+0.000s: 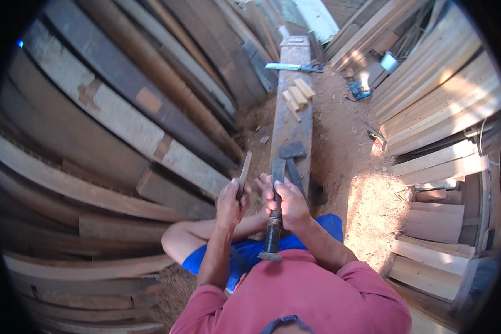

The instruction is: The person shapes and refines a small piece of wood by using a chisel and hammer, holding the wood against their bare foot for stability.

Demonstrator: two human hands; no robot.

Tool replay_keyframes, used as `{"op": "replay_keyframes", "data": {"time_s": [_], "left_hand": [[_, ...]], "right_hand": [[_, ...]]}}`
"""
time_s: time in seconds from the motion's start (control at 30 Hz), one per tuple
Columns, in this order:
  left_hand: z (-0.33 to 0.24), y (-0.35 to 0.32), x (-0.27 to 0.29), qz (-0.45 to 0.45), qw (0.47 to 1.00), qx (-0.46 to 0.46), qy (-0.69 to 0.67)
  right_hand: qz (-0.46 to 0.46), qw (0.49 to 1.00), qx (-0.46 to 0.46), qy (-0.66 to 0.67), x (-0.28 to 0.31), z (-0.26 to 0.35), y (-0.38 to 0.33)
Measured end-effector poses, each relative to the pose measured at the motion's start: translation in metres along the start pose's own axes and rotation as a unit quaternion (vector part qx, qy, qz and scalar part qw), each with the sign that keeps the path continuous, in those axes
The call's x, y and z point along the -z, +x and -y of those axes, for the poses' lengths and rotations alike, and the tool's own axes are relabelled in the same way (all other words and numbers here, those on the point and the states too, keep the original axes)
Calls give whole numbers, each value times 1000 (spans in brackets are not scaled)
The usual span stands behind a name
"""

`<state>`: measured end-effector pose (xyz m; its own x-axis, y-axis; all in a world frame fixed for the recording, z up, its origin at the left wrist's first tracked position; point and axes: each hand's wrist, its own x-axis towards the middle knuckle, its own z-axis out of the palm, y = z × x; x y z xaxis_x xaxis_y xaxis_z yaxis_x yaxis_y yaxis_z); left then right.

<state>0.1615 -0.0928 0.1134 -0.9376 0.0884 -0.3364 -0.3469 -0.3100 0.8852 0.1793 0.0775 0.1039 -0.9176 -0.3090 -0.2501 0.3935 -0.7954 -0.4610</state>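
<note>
My left hand (229, 205) is closed around a thin flat bar (244, 170), pale along its edge and darker on the side; I cannot make out its exact kind. My right hand (289, 205) grips a chisel (273, 236), its broad dark blade pointing away from me and its black handle toward my chest. The bar and the chisel are apart. Just beyond the right hand, a hammer (293, 150) with a dark block-like head lies on a narrow wooden bench (286, 125). Part of its handle is hidden behind that hand.
Several small wood blocks (296, 94) and a handsaw (286, 67) lie farther along the bench. On the dusty floor to the right are a blue power tool (359, 90) and a yellow-black tape measure (375, 136). Stacked planks (111, 111) line the left, lighter boards (440, 89) the right.
</note>
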Motion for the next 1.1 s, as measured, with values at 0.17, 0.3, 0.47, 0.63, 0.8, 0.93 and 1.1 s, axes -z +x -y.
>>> {"op": "replay_keyframes", "data": {"time_s": [0.17,0.3,0.47,0.63,0.8,0.93,1.1], "left_hand": [[-7,-10,18,-74,997,-5,-39],[-15,-33,54,-74,996,-52,19],[1,-55,85,-27,998,-61,-2],[-8,-72,85,-60,995,-74,-6],[11,-91,87,37,931,-187,311],[52,-131,93,0,985,-25,170],[27,-65,104,-25,988,16,-154]], "right_hand": [[57,987,-145,31,-66,-40,-22],[40,974,-222,-32,-103,-73,-36],[17,971,-219,-95,-117,-91,-41],[55,962,-210,-164,-123,-92,-35],[14,977,-186,-100,-103,-78,-36],[32,983,-31,-177,-132,-15,-60],[-16,983,-135,-124,-109,-64,-16]]}}
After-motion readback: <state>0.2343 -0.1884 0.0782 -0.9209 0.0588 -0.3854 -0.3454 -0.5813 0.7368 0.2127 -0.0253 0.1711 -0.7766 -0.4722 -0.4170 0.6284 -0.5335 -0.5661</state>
